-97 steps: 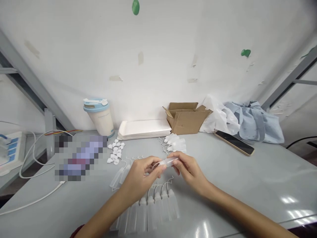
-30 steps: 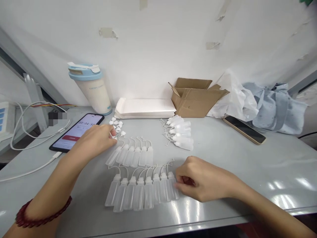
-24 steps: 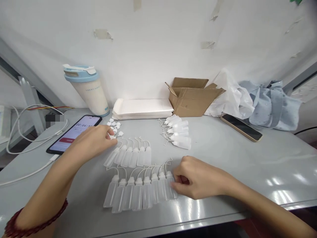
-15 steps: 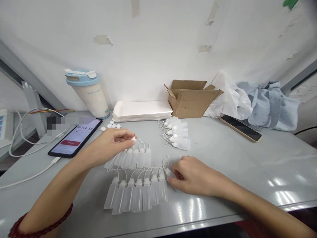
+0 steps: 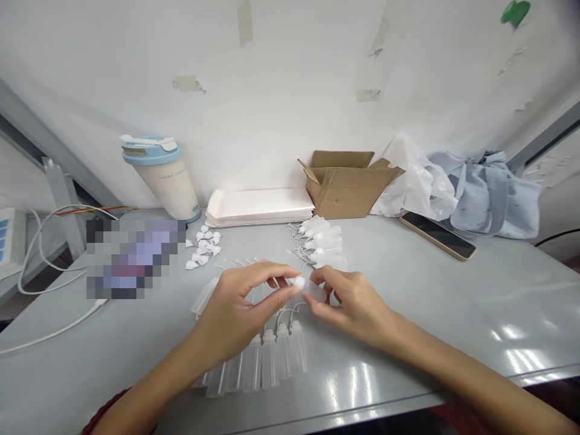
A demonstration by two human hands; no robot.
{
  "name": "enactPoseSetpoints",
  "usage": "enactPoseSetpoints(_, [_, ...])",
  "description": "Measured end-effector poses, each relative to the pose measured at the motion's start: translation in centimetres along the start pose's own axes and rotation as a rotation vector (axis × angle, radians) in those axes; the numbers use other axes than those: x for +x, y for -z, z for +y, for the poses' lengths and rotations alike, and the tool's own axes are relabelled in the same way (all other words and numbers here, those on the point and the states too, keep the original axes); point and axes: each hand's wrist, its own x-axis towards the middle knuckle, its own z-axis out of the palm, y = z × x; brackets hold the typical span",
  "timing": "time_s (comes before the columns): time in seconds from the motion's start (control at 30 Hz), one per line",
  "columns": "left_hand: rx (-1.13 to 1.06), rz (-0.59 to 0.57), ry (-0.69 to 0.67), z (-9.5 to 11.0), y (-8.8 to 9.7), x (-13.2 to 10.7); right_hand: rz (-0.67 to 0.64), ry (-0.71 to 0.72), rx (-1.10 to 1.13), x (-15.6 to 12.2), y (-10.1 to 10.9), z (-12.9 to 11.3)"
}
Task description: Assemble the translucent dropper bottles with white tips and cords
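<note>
Both hands meet above the grey table (image 5: 430, 302). My right hand (image 5: 353, 305) grips a small clear plastic bottle (image 5: 317, 293) lying sideways. My left hand (image 5: 240, 311) pinches a small white cap (image 5: 299, 281) against the bottle's mouth. Below the hands lies a row of several clear bottles (image 5: 267, 362) with their caps on thin tethers. Behind the left hand a second row of bottles (image 5: 205, 296) is mostly hidden. A heap of loose white caps (image 5: 203, 246) lies to the left, and a pile of capped bottles (image 5: 324, 244) lies beyond the hands.
A blue-lidded cup (image 5: 161, 178), a stack of white trays (image 5: 260, 206) and an open cardboard box (image 5: 348, 184) stand along the wall. A phone (image 5: 437, 235), a plastic bag (image 5: 414, 184) and blue cloth (image 5: 489, 193) lie at the right. White cables (image 5: 49, 266) run at the left.
My left hand took a white cap from the heap and brought it to the middle. My right hand lifted the end bottle out of the near row. Both now meet.
</note>
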Motion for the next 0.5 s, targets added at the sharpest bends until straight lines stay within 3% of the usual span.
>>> enactPoseSetpoints(0.07, [0.069,0.028,-0.004,-0.16,0.02,-0.03,0.075,0.081,-0.009,-0.15,-0.31,0.1])
enactPoseSetpoints(0.17, [0.032,-0.011,0.097,-0.49,0.11,0.07,0.155,0.187,-0.05,-0.22,-0.53,0.17])
enactPoseSetpoints(0.27, [-0.086,-0.065,0.205,-0.62,0.13,0.22,0.186,0.257,-0.096,-0.14,-0.58,0.21])
enactPoseSetpoints(0.5, [-0.155,-0.029,0.294,-0.23,0.1,0.41,0.226,0.339,-0.102,0.05,-0.66,0.44])
